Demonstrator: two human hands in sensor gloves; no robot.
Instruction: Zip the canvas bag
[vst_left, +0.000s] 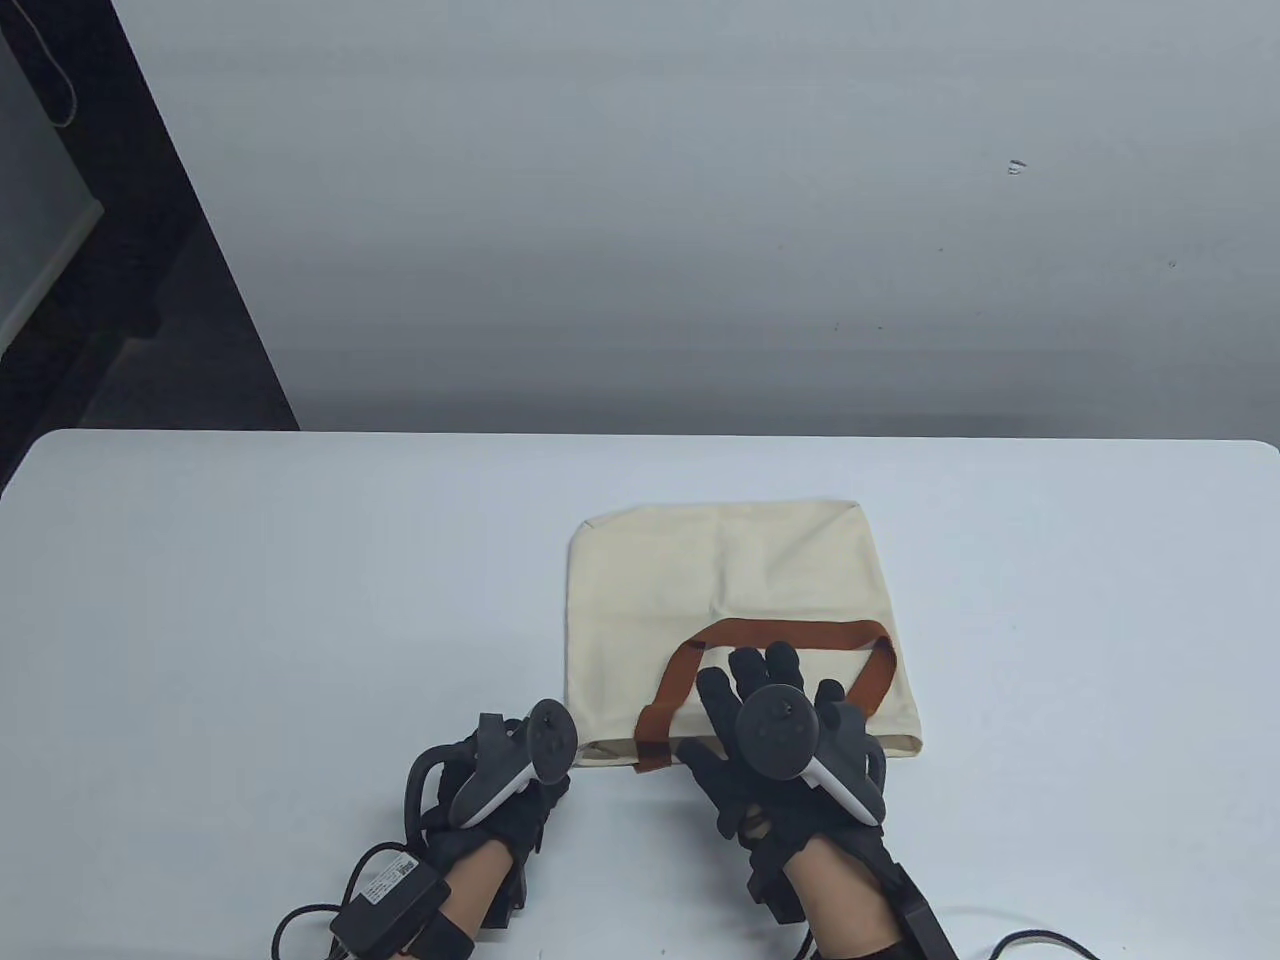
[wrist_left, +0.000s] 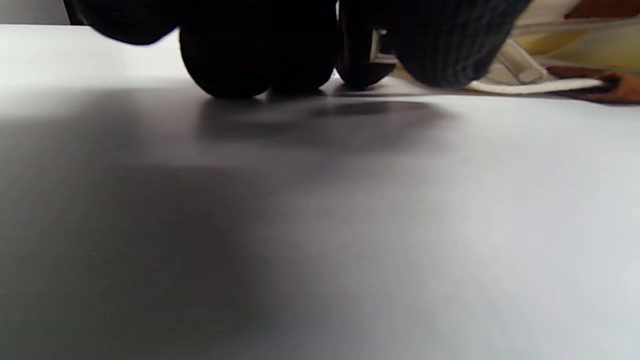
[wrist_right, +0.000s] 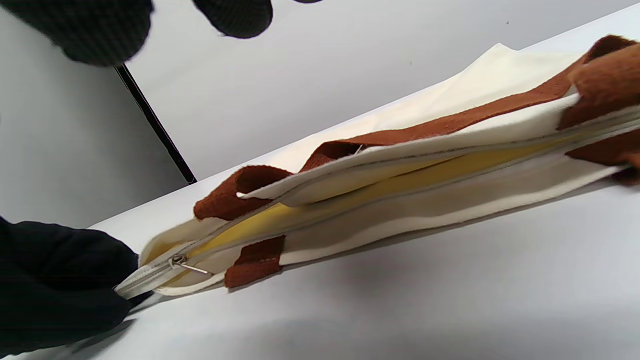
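A cream canvas bag (vst_left: 740, 570) with brown handles (vst_left: 790, 632) lies flat on the white table, its mouth facing me. In the right wrist view the bag (wrist_right: 450, 165) gapes open along its whole length. The zipper slider (wrist_right: 177, 261) sits at the left end. My left hand (vst_left: 555, 778) is at the bag's near left corner and pinches the zipper's tail (wrist_right: 142, 281). In the left wrist view its fingers (wrist_left: 260, 55) touch the table beside the bag corner (wrist_left: 520, 70). My right hand (vst_left: 770, 685) rests spread on the bag between the handle ends, holding nothing.
The white table (vst_left: 250, 600) stretches wide to the left and right of the bag. Its far edge meets a grey wall, with a dark panel at the far left. Glove cables (vst_left: 310, 915) trail at the near edge.
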